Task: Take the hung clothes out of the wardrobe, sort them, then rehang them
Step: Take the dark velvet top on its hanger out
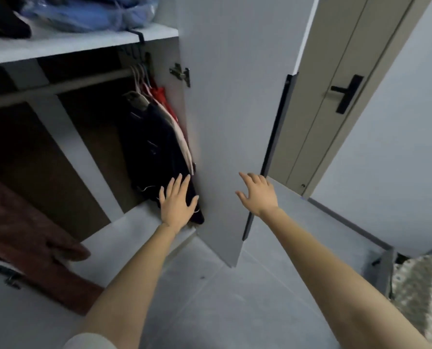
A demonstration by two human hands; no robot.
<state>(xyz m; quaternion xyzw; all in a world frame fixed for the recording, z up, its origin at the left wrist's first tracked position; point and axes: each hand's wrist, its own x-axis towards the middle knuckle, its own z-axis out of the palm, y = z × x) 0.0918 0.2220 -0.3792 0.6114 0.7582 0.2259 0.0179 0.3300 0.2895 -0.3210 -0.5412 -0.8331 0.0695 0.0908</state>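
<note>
Wardrobe [157, 34] is standing open, its door [230, 109] swinging out to the right on a metal hinge [181, 73].

Hung clothes are bunching at the far right end of the rail [58, 88], just beside the side panel. Dark navy garment [154, 152] is hanging in front. A pale cream one [182, 137] is showing behind it, and a red one [160, 95] behind that. Pale hangers [139, 76] are crowding together on the rail.

Left hand [177, 201] is stretching forward, fingers straight and spread, palm facing the lower hem of the navy garment. It is gripping nothing. Cannot tell whether the palm is pressing the cloth or hovering just off it.

Right hand [259, 195] is likewise spreading open, fingers loosely fanned, holding nothing, in front of the lower part of the door. Contact with the door cannot be told.

Above, on the shelf [71, 44], a blue bundle in clear plastic [91, 11] is lying beside a dark item [3, 18]. A reddish-brown garment [28, 235] is draping across the lower left. A room door with a black handle [346, 93] is standing at the right. Patterned fabric [421, 298] is showing in the bottom right corner, over grey floor tiles [222, 298].
</note>
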